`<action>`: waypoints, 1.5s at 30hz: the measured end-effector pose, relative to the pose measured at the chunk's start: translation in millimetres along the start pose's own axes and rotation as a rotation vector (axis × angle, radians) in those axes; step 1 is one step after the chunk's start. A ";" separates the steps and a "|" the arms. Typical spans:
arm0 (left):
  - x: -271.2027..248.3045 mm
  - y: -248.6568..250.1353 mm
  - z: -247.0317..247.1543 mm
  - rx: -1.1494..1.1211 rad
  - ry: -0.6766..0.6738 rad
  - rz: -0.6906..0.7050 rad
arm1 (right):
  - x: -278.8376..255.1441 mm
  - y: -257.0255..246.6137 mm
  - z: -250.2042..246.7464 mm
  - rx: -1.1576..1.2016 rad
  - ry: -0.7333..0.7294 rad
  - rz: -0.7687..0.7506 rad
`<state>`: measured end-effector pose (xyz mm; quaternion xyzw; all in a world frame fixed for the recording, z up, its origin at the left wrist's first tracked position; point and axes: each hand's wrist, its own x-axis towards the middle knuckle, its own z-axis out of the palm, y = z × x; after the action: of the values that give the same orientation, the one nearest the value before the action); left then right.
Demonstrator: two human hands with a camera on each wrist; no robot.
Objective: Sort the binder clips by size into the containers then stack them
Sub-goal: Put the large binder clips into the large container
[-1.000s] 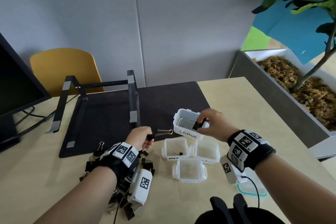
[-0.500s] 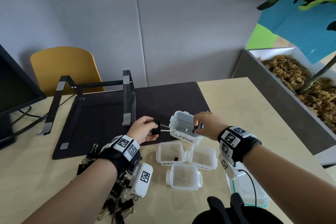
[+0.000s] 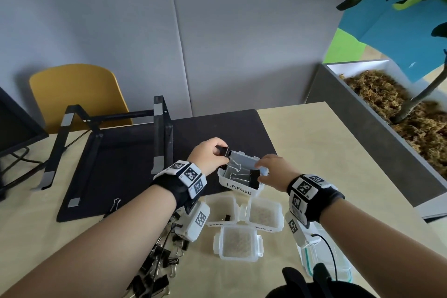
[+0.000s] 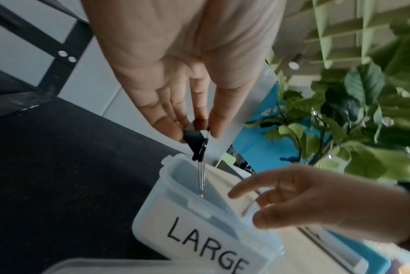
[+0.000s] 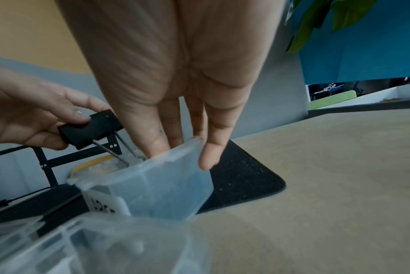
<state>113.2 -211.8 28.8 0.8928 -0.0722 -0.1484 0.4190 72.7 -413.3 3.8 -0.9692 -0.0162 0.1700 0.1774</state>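
My left hand (image 3: 210,156) pinches a large black binder clip (image 3: 223,151) by its body at the far left corner of the white container marked LARGE (image 3: 238,189). In the left wrist view the held clip (image 4: 194,137) points its wire handles down into the container (image 4: 199,231). A second large clip (image 3: 254,178) leans inside the right wall, right beside my right hand (image 3: 266,169). The right wrist view shows that hand (image 5: 183,153) with straight fingers dipping inside the tilted container (image 5: 152,189) and the thumb outside its wall.
Three smaller open containers (image 3: 238,243) sit in front of LARGE; one (image 3: 221,210) holds a small clip. A pile of clips (image 3: 159,261) lies under my left forearm. A black mat (image 3: 217,128) with a laptop stand (image 3: 116,143) lies behind, and a planter (image 3: 387,128) stands at right.
My left hand carried its clip rightward to the LARGE container and turned the handles down into it. The clip my right hand held now leans inside the container.
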 end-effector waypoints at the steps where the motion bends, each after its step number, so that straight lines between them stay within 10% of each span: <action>1: 2.2 1.7 2.9 0.075 -0.011 0.018 | 0.9 0.8 1.1 0.009 -0.007 0.005; 22: 22.3 -15.5 27.4 0.864 -0.148 0.242 | 9.4 3.9 3.0 0.001 -0.069 -0.003; 45: -91.5 -85.4 -41.3 0.321 -0.208 -0.044 | -66.0 -90.6 22.8 0.161 0.013 -0.194</action>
<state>40.5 -104.1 6.8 0.9294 -0.1182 -0.2359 0.2582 5.5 -326.8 36.8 -0.9469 -0.0948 0.1464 0.2702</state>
